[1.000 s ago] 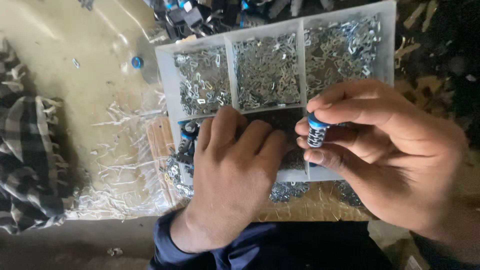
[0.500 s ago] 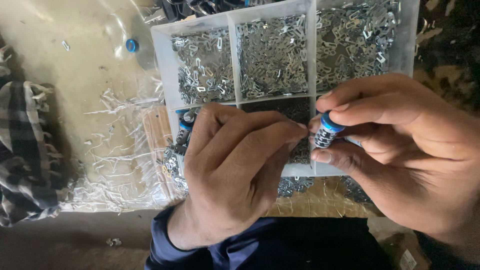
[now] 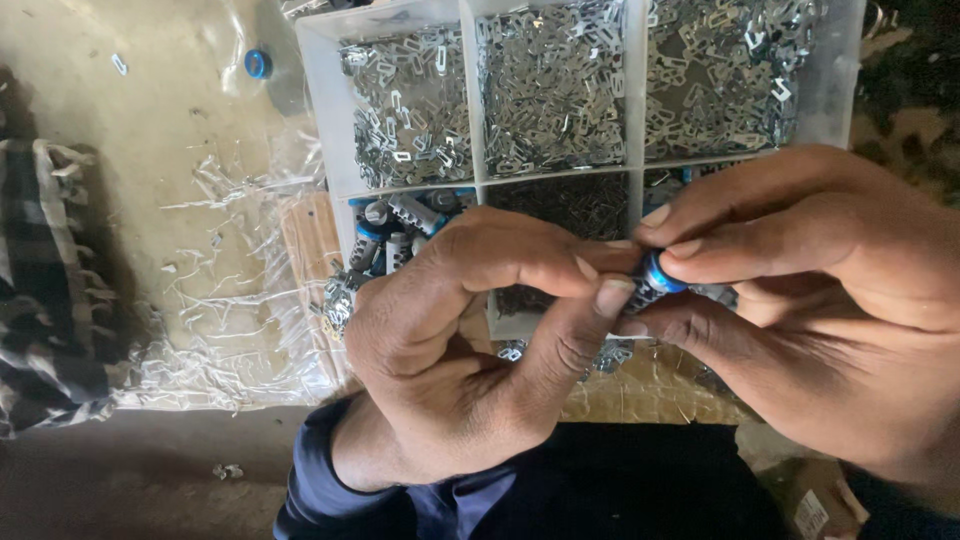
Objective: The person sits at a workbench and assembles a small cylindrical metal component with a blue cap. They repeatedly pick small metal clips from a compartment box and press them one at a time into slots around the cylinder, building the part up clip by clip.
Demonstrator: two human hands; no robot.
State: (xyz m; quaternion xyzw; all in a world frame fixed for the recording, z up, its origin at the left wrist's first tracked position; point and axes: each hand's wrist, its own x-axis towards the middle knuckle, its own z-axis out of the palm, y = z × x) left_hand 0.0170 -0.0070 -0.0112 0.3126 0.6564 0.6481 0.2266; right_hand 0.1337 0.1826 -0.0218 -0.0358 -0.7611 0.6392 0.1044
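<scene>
**Both hands pinching a small blue-capped part over the parts tray**

The left hand [image 3: 470,340] and the right hand [image 3: 810,300] are meeting at their fingertips just in front of a clear plastic compartment tray [image 3: 318,120]. Between them they are gripping a small ribbed cylinder with a blue cap [image 3: 652,280]: the right thumb and forefinger are clamping around its blue end, while the left forefinger and thumb are pressing against it from the other side. Whether the left fingers are also holding something tiny of their own cannot be told.

The tray is sitting on the bench [image 3: 150,130], its upper three compartments holding heaps of small silver metal clips [image 3: 555,90]. In the lower left compartment, more blue-capped cylinders [image 3: 395,225] are lying loose, just beside the left knuckles. A single blue ring [image 3: 258,64] is lying apart on the bench, to the tray's upper left. Crumpled clear plastic wrap [image 3: 230,300] is spreading beside the tray, and a dark checked cloth [image 3: 50,290] is lying at the far left edge.
</scene>
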